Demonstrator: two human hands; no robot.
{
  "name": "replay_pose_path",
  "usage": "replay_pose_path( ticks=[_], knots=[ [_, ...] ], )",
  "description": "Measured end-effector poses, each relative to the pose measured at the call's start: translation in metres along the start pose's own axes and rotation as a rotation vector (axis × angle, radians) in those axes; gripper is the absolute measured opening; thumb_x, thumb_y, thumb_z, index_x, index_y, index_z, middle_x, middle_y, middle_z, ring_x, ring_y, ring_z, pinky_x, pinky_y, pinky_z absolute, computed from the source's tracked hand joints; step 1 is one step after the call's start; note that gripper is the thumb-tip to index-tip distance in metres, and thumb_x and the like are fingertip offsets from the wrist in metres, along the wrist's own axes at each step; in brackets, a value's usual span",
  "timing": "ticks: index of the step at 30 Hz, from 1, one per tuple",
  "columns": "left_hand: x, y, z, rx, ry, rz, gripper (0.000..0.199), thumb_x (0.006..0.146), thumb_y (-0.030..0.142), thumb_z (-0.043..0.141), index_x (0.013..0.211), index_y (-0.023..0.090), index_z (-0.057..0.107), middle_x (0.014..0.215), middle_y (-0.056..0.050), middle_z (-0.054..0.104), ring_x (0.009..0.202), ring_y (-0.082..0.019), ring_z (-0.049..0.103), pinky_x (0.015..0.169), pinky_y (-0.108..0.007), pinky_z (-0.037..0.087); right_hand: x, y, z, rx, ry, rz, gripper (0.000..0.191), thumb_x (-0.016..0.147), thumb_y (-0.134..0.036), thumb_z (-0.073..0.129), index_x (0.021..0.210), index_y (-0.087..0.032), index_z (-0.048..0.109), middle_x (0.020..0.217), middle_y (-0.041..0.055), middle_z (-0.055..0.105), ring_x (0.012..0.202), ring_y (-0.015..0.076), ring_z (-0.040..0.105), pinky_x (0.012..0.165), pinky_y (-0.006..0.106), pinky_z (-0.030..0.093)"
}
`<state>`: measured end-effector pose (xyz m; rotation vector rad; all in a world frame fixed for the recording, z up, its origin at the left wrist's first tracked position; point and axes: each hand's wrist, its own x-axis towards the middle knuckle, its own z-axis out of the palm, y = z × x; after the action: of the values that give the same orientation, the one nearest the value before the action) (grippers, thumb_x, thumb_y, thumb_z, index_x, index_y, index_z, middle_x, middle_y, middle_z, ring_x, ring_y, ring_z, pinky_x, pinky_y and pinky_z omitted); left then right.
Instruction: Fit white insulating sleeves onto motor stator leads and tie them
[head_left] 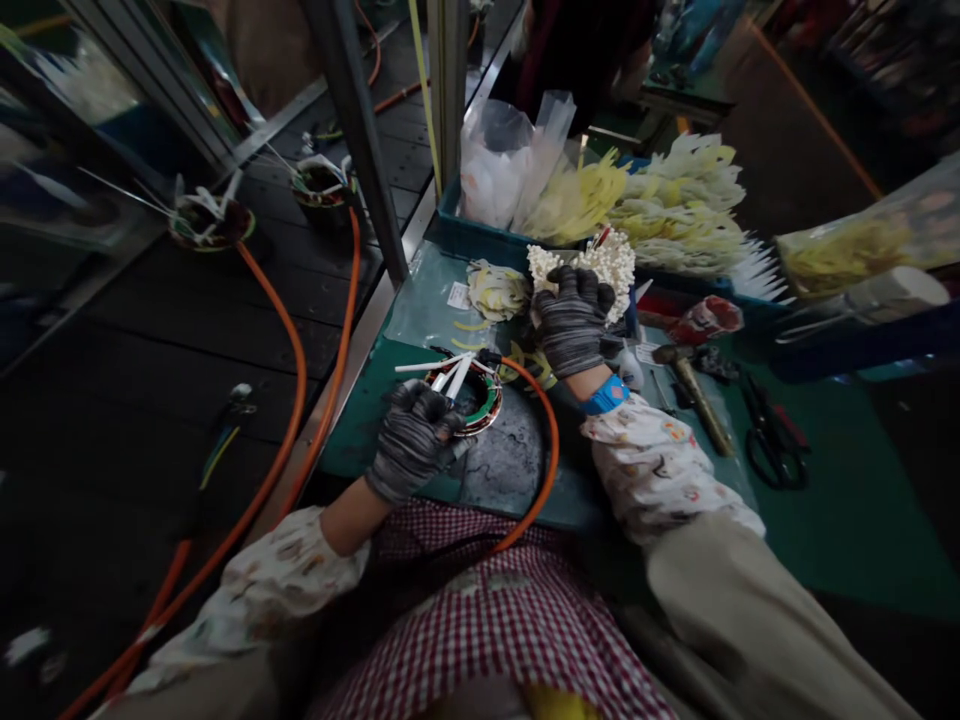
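Observation:
My left hand point(414, 438), in a grey striped glove, is closed at the near left side of a motor stator point(491, 402), a ring of copper windings with a green lining. Several white sleeves point(450, 375) stick out from its top beside my fingers, and an orange cable point(551, 430) runs from it. My right hand point(574, 318), gloved alike, lies with curled fingers on a dense bundle of thin white tubes point(619, 265); what its fingertips hold is hidden. Left of it sits a pile of pale yellow strips point(497, 290).
Blue bins point(487, 240) at the back hold plastic bags and yellow-white insulation pieces point(675, 205). To the right lie a hammer point(701, 400), black scissors point(776, 435) and a red roll point(706, 320). Two more stators point(210, 220) with orange cables stand left, past a metal post point(360, 130). A person stands behind.

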<state>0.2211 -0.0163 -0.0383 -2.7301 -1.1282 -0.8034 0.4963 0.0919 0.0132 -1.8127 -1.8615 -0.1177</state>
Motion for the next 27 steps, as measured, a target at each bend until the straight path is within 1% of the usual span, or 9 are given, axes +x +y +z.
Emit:
replay_pose_path(
  ticks=[6, 11, 14, 16, 18, 20, 22, 24, 27],
  knots=[
    [-0.002, -0.001, 0.006, -0.021, -0.012, -0.048, 0.016, 0.092, 0.044, 0.072, 0.086, 0.030, 0.068, 0.097, -0.001, 0.075, 0.102, -0.027, 0.070, 0.111, -0.055, 0.049, -0.015, -0.004, -0.006, 0.039, -0.082, -0.084, 0.022, 0.101, -0.025, 0.055, 0.114, -0.020, 0.073, 0.132, 0.0172, 0.072, 0.125, 0.0359, 0.062, 0.112, 0.065, 0.046],
    [-0.002, -0.004, 0.006, -0.033, -0.017, -0.038, 0.012, 0.089, 0.040, 0.074, 0.094, 0.030, 0.071, 0.108, -0.002, 0.077, 0.110, -0.028, 0.070, 0.112, -0.056, 0.050, -0.029, -0.008, -0.011, 0.358, 0.027, -0.136, 0.023, 0.105, -0.035, 0.054, 0.114, -0.023, 0.072, 0.113, 0.0094, 0.078, 0.110, 0.0265, 0.072, 0.107, 0.049, 0.058],
    [0.000, -0.003, 0.002, -0.047, -0.006, -0.028, 0.012, 0.090, 0.039, 0.075, 0.090, 0.027, 0.070, 0.102, -0.003, 0.076, 0.105, -0.029, 0.072, 0.109, -0.057, 0.053, -0.050, -0.015, -0.043, 0.467, 0.162, -0.079, 0.029, 0.105, -0.049, 0.056, 0.111, -0.026, 0.073, 0.110, 0.0073, 0.080, 0.107, 0.0263, 0.076, 0.103, 0.049, 0.062],
    [0.002, -0.001, -0.001, -0.053, -0.032, -0.034, 0.017, 0.090, 0.041, 0.076, 0.085, 0.026, 0.070, 0.096, -0.003, 0.076, 0.100, -0.029, 0.073, 0.107, -0.058, 0.055, -0.071, -0.022, -0.074, 0.548, 0.257, -0.005, 0.029, 0.101, -0.056, 0.062, 0.104, -0.029, 0.074, 0.103, 0.0056, 0.080, 0.097, 0.0267, 0.079, 0.091, 0.049, 0.068],
    [0.004, 0.001, -0.004, -0.041, -0.081, -0.046, 0.019, 0.092, 0.042, 0.075, 0.083, 0.025, 0.069, 0.095, -0.003, 0.076, 0.100, -0.028, 0.073, 0.109, -0.057, 0.054, -0.093, -0.031, -0.102, 0.704, 0.379, 0.065, 0.024, 0.098, -0.055, 0.067, 0.095, -0.032, 0.071, 0.094, 0.0025, 0.079, 0.079, 0.0248, 0.079, 0.069, 0.044, 0.070],
    [0.004, 0.003, -0.006, -0.020, -0.106, -0.065, 0.018, 0.094, 0.039, 0.072, 0.086, 0.024, 0.069, 0.100, -0.002, 0.076, 0.105, -0.027, 0.072, 0.114, -0.055, 0.051, -0.111, -0.038, -0.114, 0.821, 0.320, 0.113, 0.018, 0.095, -0.048, 0.075, 0.092, -0.032, 0.068, 0.088, -0.0004, 0.078, 0.067, 0.0217, 0.076, 0.057, 0.039, 0.066],
    [0.005, 0.003, -0.007, -0.005, -0.093, -0.057, 0.017, 0.095, 0.038, 0.071, 0.088, 0.023, 0.070, 0.102, -0.002, 0.076, 0.106, -0.026, 0.072, 0.116, -0.054, 0.049, -0.124, -0.043, -0.108, 0.830, 0.183, 0.145, 0.022, 0.092, -0.047, 0.079, 0.091, -0.031, 0.065, 0.080, -0.0013, 0.076, 0.063, 0.0213, 0.074, 0.055, 0.038, 0.064],
    [0.005, 0.002, -0.007, 0.001, -0.081, -0.028, 0.020, 0.093, 0.042, 0.073, 0.088, 0.023, 0.071, 0.100, -0.003, 0.076, 0.102, -0.026, 0.072, 0.113, -0.053, 0.051, -0.133, -0.045, -0.089, 0.753, 0.114, 0.173, 0.027, 0.092, -0.053, 0.077, 0.089, -0.030, 0.063, 0.076, -0.0003, 0.074, 0.065, 0.0225, 0.073, 0.059, 0.039, 0.065],
    [0.005, 0.001, -0.006, 0.014, -0.118, -0.018, 0.022, 0.094, 0.044, 0.072, 0.088, 0.024, 0.072, 0.100, -0.003, 0.077, 0.102, -0.025, 0.072, 0.114, -0.052, 0.049, -0.146, -0.044, -0.060, 0.710, 0.179, 0.234, 0.031, 0.094, -0.057, 0.072, 0.090, -0.028, 0.063, 0.077, 0.0012, 0.076, 0.069, 0.0225, 0.074, 0.065, 0.039, 0.065]
  ],
)
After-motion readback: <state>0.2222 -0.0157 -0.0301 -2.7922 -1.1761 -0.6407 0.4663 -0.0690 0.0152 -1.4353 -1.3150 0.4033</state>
